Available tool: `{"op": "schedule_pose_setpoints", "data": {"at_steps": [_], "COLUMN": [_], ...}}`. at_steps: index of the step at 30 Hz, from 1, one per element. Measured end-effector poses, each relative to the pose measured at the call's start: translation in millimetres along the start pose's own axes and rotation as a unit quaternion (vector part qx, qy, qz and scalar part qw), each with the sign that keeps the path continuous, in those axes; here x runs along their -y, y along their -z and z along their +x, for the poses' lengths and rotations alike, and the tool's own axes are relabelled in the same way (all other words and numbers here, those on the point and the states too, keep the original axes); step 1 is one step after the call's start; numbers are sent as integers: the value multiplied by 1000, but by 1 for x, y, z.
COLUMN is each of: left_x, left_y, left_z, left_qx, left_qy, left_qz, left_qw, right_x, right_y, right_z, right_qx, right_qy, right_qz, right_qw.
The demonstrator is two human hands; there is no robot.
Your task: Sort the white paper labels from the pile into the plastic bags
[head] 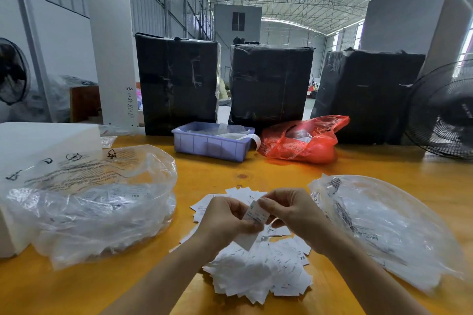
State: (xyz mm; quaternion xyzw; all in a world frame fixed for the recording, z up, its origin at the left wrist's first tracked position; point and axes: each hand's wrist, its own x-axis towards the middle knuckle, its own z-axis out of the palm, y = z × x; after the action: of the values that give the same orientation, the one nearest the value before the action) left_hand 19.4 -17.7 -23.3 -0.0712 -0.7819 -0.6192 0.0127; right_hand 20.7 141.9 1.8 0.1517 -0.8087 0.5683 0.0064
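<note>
- Head view, looking down on a yellow worktop with both hands raised just above a pile of white paper labels.
- Left hand: fingers curled, pinching the lower end of one label between thumb and fingertips.
- Right hand: fingers curled too, pinching the upper edge of that same label; printed side turned up, as if being read for its size mark.
- Left plastic bag: clear, mouth sagging open, resting on the worktop beside a white box; white slips visible through the film, so already partly filled.
- Right plastic bag: clear, lying flatter, just right of the pile; white pieces visible inside, amount hard to judge through the glare.
- Pile: still sizeable, spread loosely under and in front of the wrists, with a few labels scattered beyond the hands.
- Judged progress: somewhere in the middle; some labels bagged on each side, many left loose.
- Judged step in hand: checking a single label before dropping it into one of the two bags; which bag cannot be told.
- Farther back: a purple bin, a red bag, three black-wrapped parcels and a fan, none involved at present.
</note>
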Motion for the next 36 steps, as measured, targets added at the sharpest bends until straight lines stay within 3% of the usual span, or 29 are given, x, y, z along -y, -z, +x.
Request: {"op": "schedule_pose_setpoints", "data": {"at_steps": [7,12,17,21,28,33,36], "left_x": [-4,-8,-11,-13,-18,-16,-16], "left_y": [6,12,14,11,15,12,12], "left_z": [1,2,0,-3,-3,-4,-4], "left_qx": [23,7,23,39,34,28,26], "left_qy": [-9,8,26,12,34,30,39], "left_qz": [33,-34,-64,-32,-91,-78,-90], "left_qw": [999,999,997,999,995,996,995], "right_x": [3,2,3,3,3,6,7], "right_y": [3,6,7,5,10,13,10], "right_z": [-1,0,-1,-2,0,-3,-2], "right_qx": [10,-31,-16,-10,-65,4,-36], "right_qy": [-2,-25,-44,-31,6,58,100], "right_qz": [0,81,94,73,84,-67,-158], "right_qw": [1000,996,994,997,994,996,982]}}
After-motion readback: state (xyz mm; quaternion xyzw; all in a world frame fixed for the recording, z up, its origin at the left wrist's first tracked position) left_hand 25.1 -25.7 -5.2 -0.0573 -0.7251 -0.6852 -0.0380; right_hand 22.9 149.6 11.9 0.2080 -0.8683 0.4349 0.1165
